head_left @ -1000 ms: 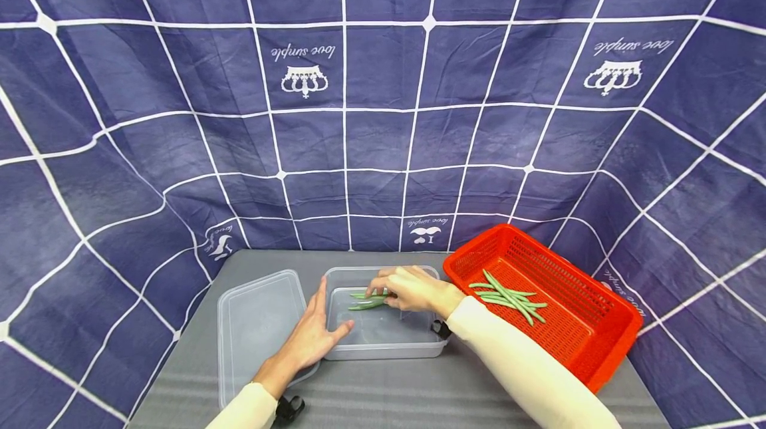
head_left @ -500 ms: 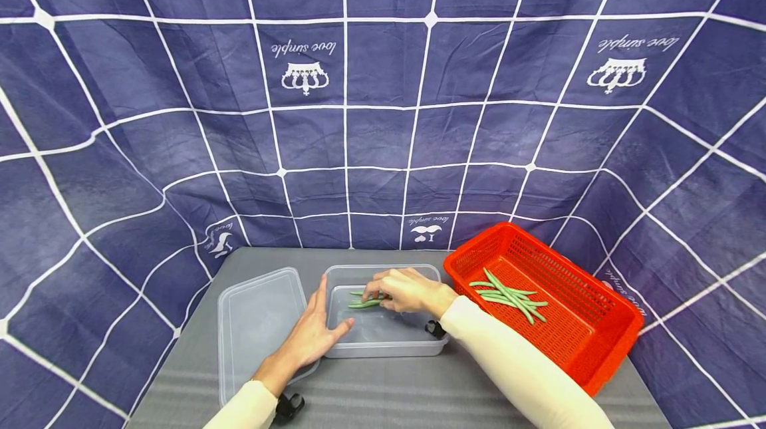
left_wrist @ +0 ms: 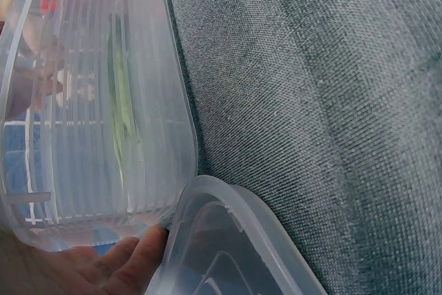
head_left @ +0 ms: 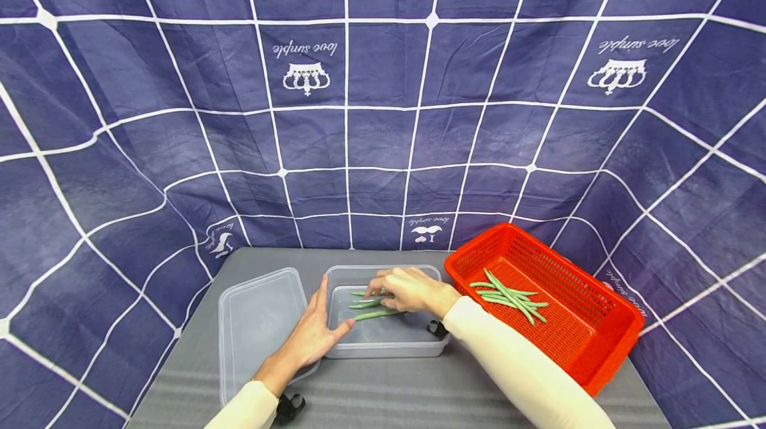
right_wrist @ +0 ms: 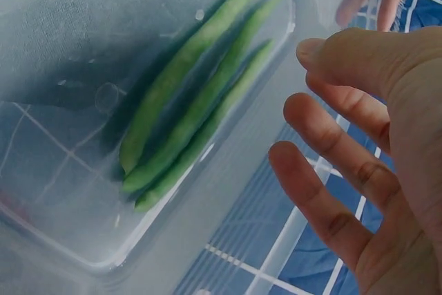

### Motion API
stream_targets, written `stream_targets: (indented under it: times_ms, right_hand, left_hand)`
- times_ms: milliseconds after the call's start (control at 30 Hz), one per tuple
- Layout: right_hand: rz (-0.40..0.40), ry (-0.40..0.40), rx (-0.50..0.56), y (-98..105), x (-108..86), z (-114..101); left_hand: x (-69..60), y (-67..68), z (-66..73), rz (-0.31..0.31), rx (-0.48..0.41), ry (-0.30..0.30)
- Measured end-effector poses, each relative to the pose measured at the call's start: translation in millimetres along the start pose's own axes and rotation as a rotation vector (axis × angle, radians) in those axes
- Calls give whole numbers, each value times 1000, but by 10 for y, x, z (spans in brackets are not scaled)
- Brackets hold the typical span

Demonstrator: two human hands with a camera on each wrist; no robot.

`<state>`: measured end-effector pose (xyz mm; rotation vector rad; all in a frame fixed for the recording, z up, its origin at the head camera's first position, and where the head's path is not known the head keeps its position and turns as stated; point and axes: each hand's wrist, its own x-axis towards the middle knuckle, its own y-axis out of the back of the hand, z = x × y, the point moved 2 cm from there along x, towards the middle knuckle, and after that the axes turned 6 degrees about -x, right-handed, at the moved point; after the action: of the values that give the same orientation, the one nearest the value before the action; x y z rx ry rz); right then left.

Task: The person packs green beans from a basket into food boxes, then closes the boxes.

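Note:
Three green beans (right_wrist: 186, 119) lie side by side, slightly apart, on the floor of the clear plastic box (head_left: 385, 350). Just over them is my right hand (head_left: 413, 290); in the right wrist view its fingers (right_wrist: 321, 188) are spread and loosely bent, with nothing between them. My left hand (head_left: 308, 336) rests against the box's left side, thumb toward the front corner and fingers along the wall. The left wrist view shows its fingertips (left_wrist: 141, 260) by the box wall, with a bean (left_wrist: 121, 94) seen through the plastic.
A clear lid (head_left: 260, 329) lies left of the box, partly beneath my left forearm. On the right stands a red basket (head_left: 613, 349) holding several green beans (head_left: 509, 296). A blue gridded cloth (head_left: 383, 136) hangs behind the grey table surface (head_left: 371, 396).
My right hand has let go of the beans. One bean now lies nearer the box's front, separate from the others. My left hand has stayed in place.

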<state>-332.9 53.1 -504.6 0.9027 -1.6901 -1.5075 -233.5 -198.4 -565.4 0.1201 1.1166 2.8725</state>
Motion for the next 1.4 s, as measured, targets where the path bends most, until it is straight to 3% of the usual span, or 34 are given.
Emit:
stream_targets:
  times_ms: [1033, 1400]
  right_hand:
    - [152, -60, -36, 380, -457, 300]
    - [192, -141, -35, 512, -725, 510]
  left_hand:
    - [-5, -3, 1, -3, -17, -2]
    - [5, -12, 0, 3, -22, -11]
